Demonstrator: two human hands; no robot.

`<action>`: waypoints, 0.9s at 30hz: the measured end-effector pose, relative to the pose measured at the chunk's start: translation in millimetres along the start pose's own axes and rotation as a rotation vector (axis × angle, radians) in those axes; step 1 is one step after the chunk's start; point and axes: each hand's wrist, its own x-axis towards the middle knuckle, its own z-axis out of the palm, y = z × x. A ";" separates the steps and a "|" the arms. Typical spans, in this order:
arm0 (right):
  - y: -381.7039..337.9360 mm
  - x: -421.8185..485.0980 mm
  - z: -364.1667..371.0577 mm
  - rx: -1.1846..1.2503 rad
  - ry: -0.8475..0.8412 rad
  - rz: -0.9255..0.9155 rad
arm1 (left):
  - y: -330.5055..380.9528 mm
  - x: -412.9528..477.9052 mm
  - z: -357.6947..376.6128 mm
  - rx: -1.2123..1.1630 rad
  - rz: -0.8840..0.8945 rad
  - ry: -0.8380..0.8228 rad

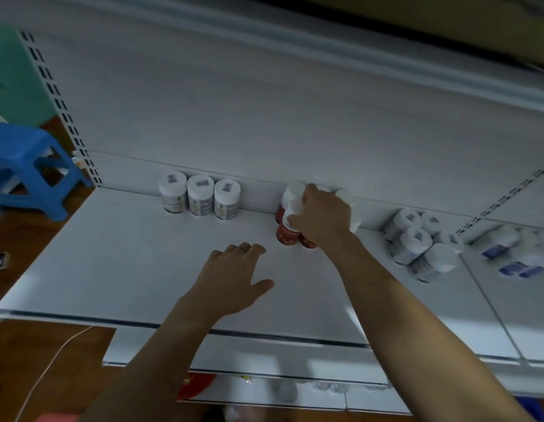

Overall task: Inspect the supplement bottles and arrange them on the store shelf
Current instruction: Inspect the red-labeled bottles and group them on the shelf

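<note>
On the white store shelf (118, 263) stands a cluster of red supplement bottles with white caps. My right hand (322, 217) grips the front red bottle (286, 236) from above, fingers curled over its cap; more red bottles stand behind and beside it, partly hidden by the hand. My left hand (231, 278) hovers over the bare shelf just left of the cluster, fingers relaxed, holding nothing. Three white bottles with pale labels (200, 196) stand in a row against the back panel to the left.
Several white bottles (422, 245) are grouped to the right, and more white bottles with blue labels (514, 254) lie on the adjoining shelf section. A blue plastic stool (30, 166) stands on the floor at left. Lower shelves show below the front edge.
</note>
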 end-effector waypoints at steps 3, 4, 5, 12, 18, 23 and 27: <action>1.6 -2.6 -5.0 0.019 -0.005 -0.053 | 1.3 0.6 1.6 -0.001 0.023 0.002; 4.3 -4.2 -7.6 0.024 -0.008 -0.078 | 1.5 0.6 1.6 0.002 0.029 0.004; 8.4 -5.6 -10.8 0.024 0.000 -0.099 | 1.1 0.6 1.6 0.010 0.035 0.004; 45.2 -9.1 -14.4 -0.301 -0.039 -0.144 | 3.5 -0.1 4.3 0.053 0.066 0.003; 44.4 -11.3 -3.7 -0.234 0.061 -0.155 | 11.9 -3.8 2.5 0.138 0.089 0.028; 57.0 -46.2 -12.1 0.060 0.182 -0.133 | 23.0 -13.1 -2.7 0.189 0.061 0.057; 76.2 -91.7 -28.4 0.584 0.160 -0.008 | 54.1 -24.6 -1.9 0.108 0.060 0.082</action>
